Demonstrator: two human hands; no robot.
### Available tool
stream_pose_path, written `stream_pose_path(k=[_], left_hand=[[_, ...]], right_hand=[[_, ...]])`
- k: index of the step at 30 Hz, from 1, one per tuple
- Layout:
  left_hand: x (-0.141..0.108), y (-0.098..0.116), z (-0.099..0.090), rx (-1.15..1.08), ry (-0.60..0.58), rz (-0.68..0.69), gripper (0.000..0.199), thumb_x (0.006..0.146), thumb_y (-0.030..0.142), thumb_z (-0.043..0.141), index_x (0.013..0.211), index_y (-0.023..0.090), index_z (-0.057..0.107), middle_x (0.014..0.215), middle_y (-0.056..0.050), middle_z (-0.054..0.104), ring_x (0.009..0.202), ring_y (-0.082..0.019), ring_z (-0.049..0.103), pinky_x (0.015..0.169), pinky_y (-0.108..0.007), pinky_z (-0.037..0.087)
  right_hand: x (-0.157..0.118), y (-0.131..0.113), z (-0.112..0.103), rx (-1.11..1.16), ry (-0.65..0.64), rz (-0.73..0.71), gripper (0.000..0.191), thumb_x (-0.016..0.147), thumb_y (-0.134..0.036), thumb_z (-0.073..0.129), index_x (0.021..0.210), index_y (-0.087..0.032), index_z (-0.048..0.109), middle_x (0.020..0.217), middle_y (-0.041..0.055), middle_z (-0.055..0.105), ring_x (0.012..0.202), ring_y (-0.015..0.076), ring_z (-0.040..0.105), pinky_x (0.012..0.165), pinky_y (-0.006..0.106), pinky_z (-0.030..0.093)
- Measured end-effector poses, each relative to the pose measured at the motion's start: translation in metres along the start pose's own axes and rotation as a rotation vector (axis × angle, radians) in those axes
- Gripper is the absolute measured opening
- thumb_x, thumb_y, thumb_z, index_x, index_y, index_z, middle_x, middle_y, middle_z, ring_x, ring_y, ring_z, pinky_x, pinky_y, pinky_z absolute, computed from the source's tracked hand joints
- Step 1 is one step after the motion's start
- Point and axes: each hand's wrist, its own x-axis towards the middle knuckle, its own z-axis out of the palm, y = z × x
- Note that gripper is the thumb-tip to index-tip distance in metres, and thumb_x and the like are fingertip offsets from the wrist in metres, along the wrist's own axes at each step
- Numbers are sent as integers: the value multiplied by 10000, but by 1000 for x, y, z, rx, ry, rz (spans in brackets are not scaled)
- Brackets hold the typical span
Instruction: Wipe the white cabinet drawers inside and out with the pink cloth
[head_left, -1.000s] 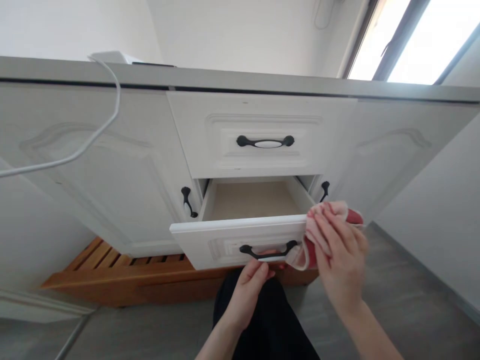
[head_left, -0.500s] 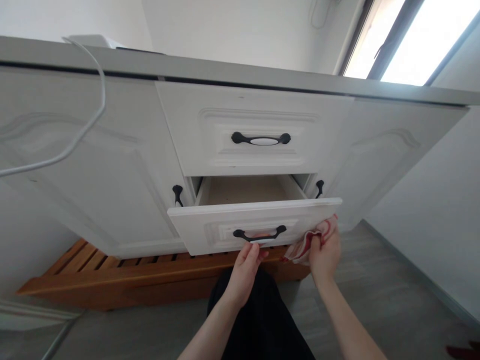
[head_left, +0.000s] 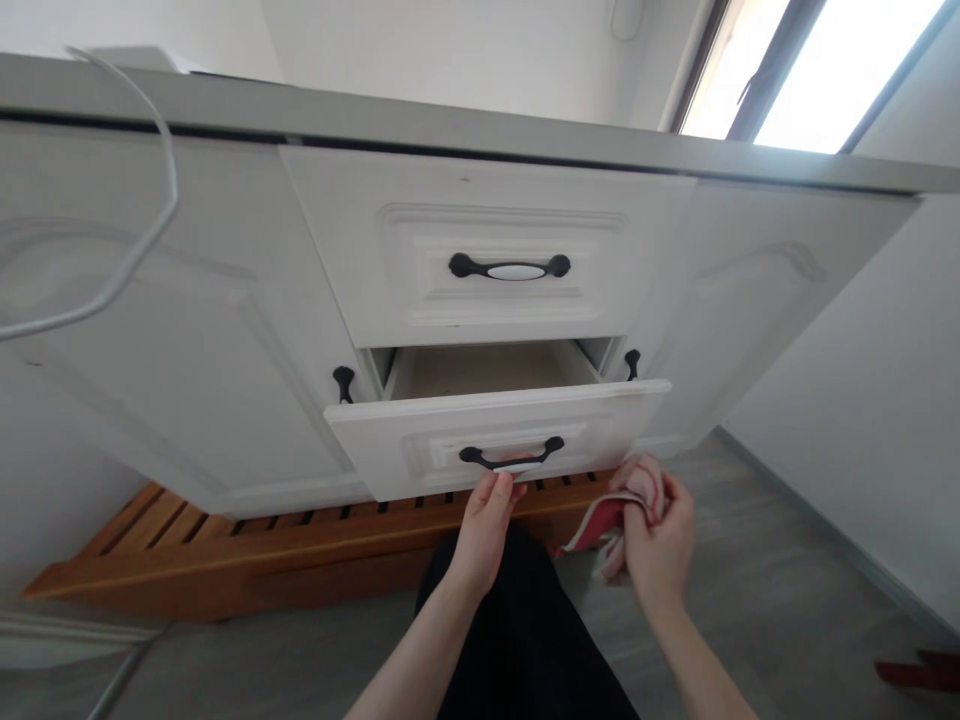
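The lower drawer [head_left: 390,435] is partly open, its front standing out from the cabinet [head_left: 315,230] and the interior visible behind the front's top edge. The left hand [head_left: 484,530] is at the lower handle [head_left: 480,460]: the grip is narrow, with the fingers closed on the pale middle section from below. The right hand [head_left: 664,550] has a closed grip on a pink, white and red cloth [head_left: 643,482], bunched between thumb and fingers. The cloth is located near the lower right corner of the drawer front, with one loose end hanging toward the left; contact between cloth and drawer front cannot be determined. The upper drawer [head_left: 382,260] is shut, and its dark handle [head_left: 510,271] with a white oval insert is unoccupied. A cabinet door is fitted on each side of the drawers, each with a dark door handle next to the drawer opening. A slatted wooden stand [head_left: 262,570] extends below the cabinet, above the grey floor [head_left: 315,660]. A white cord [head_left: 169,190] passes over the edge of the cabinet top [head_left: 450,125] and hangs in front of the door at picture left. A white object [head_left: 135,58] rests on the top near the cord. The window [head_left: 810,80] is at upper right.
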Motion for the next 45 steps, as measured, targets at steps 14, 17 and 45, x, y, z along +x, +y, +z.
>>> stream_pose_path(k=[14, 17, 45], left_hand=[[-11, -3, 24, -432, -138, -102, 399, 789, 395, 753, 1154, 239, 721, 1220, -90, 716, 1194, -264, 607, 969, -352, 461], [2, -19, 22, -426, -118, -150, 495, 607, 300, 898, 1066, 261, 715, 1227, -79, 714, 1165, -244, 622, 800, -283, 469], [-50, -93, -35, -191, 401, -382, 103, 674, 224, 720, 659, 209, 619, 604, 7, 579, 593, -151, 528, 624, -296, 397]], right_hand=[[-26, -195, 79, -86, -49, -684, 680, 908, -386, 534, 1536, -168, 393, 1564, 192, 349, 1400, 423, 316, 1118, 636, 272], [-61, -228, 95, -89, -235, -804, 680, 938, -360, 468, 1580, -193, 322, 1596, 160, 317, 1389, 449, 294, 1101, 680, 256], [-110, -108, 170, -236, -677, -1276, 440, 1010, -166, 414, 1415, -273, 549, 1391, 56, 624, 1329, 190, 524, 972, 341, 486]])
